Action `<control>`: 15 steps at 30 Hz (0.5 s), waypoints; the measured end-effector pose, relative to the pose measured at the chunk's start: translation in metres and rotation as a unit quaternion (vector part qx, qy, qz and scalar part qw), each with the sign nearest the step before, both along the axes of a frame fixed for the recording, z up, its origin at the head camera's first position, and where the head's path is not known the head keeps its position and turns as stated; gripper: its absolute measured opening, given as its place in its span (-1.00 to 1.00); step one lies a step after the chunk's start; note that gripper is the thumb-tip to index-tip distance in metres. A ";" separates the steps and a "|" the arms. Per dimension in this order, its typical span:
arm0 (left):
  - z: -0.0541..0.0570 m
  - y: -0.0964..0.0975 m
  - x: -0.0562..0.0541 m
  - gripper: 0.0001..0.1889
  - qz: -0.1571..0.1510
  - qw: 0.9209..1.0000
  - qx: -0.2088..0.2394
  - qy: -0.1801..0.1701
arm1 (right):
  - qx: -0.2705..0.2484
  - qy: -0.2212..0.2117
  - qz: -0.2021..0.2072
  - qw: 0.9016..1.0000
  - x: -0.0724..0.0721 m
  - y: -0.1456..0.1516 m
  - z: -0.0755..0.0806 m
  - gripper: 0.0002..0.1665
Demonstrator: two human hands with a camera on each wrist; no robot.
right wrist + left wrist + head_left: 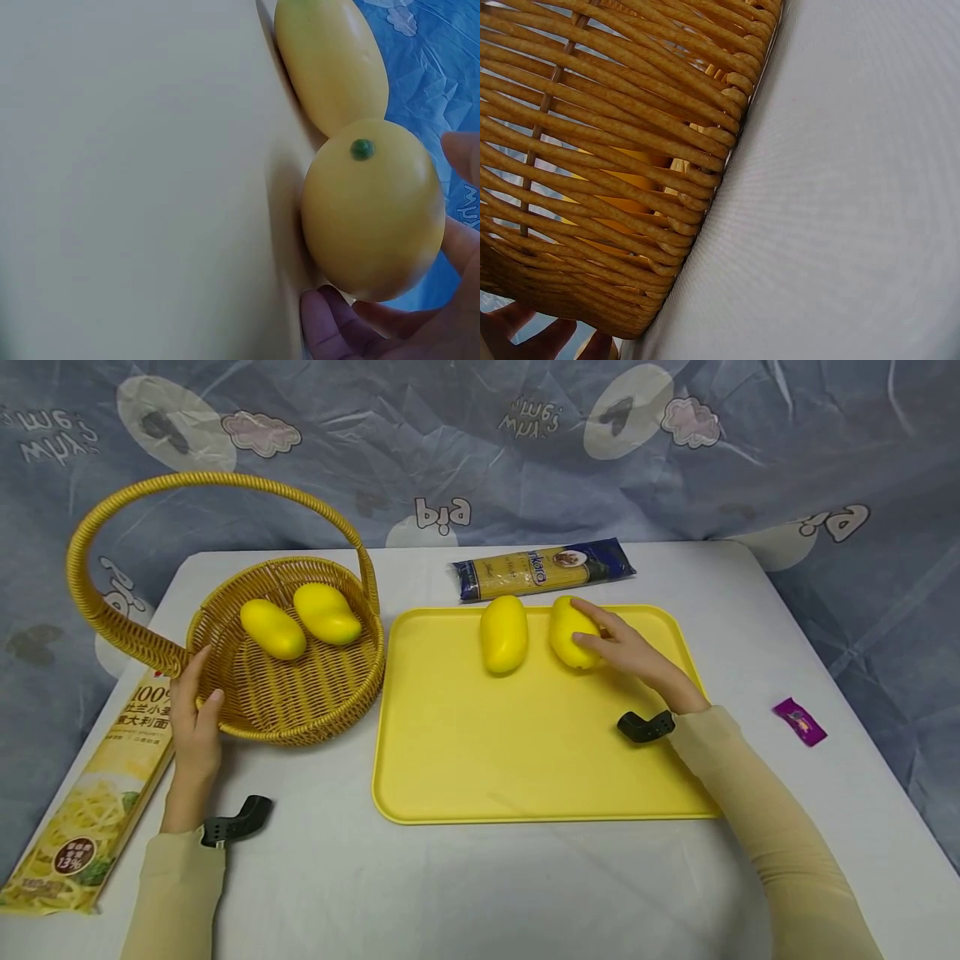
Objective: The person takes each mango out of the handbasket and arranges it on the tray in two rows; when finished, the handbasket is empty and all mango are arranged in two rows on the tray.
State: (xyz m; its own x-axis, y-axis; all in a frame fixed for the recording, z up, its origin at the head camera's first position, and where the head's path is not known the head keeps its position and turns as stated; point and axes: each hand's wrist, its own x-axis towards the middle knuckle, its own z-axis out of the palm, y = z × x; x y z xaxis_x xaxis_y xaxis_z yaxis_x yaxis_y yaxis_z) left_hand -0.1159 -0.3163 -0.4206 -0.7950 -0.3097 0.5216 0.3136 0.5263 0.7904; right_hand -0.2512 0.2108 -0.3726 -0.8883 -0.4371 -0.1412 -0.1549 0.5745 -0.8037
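Observation:
My left hand [197, 727] is at the near left side of a round wicker basket [307, 727], its thumb and fingers at the rim by the handle's base. In the left wrist view its fingertips show at the bottom left, beside the woven wall [607, 217]. Two yellow mangoes lie in the basket, the left mango [273, 629] and the right mango [327, 614]. On the yellow tray [480, 752], my right hand [626, 647] has its fingers curled round a mango [371, 214]. Another mango [504, 635] lies just left of it.
A pasta packet [543, 570] lies behind the tray. A longer spaghetti pack [90, 818] runs along the left table edge, partly under the basket. On the right lies a small purple wrapped sweet [800, 721]. The basket's tall handle [225, 481] arches up at the left.

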 end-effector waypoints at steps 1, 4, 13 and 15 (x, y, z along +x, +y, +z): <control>0.000 0.000 0.000 -0.48 0.000 1.000 0.001 -0.001 | -0.001 -0.001 -0.001 1.000 0.000 0.000 0.000 -0.25; 0.001 0.001 0.000 -0.48 -0.001 1.000 0.002 0.000 | -0.003 -0.002 -0.003 1.000 0.000 0.000 0.001 -0.25; 0.015 0.013 0.007 -0.48 -0.009 1.000 0.003 0.005 | 0.013 0.024 -0.013 1.000 0.002 0.002 0.006 -0.26; 0.017 0.014 0.008 -0.48 -0.007 1.000 0.001 0.007 | 0.025 0.036 -0.022 0.999 0.004 0.002 0.009 -0.26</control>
State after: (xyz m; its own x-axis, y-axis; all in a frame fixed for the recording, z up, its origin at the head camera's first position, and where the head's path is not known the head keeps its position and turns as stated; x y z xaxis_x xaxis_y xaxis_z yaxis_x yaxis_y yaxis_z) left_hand -0.1084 -0.3026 -0.4036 -0.7927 -0.2990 0.5313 0.3317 0.5197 0.7873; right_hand -0.2477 0.2133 -0.3637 -0.9150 -0.3916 -0.0971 -0.1852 0.6216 -0.7611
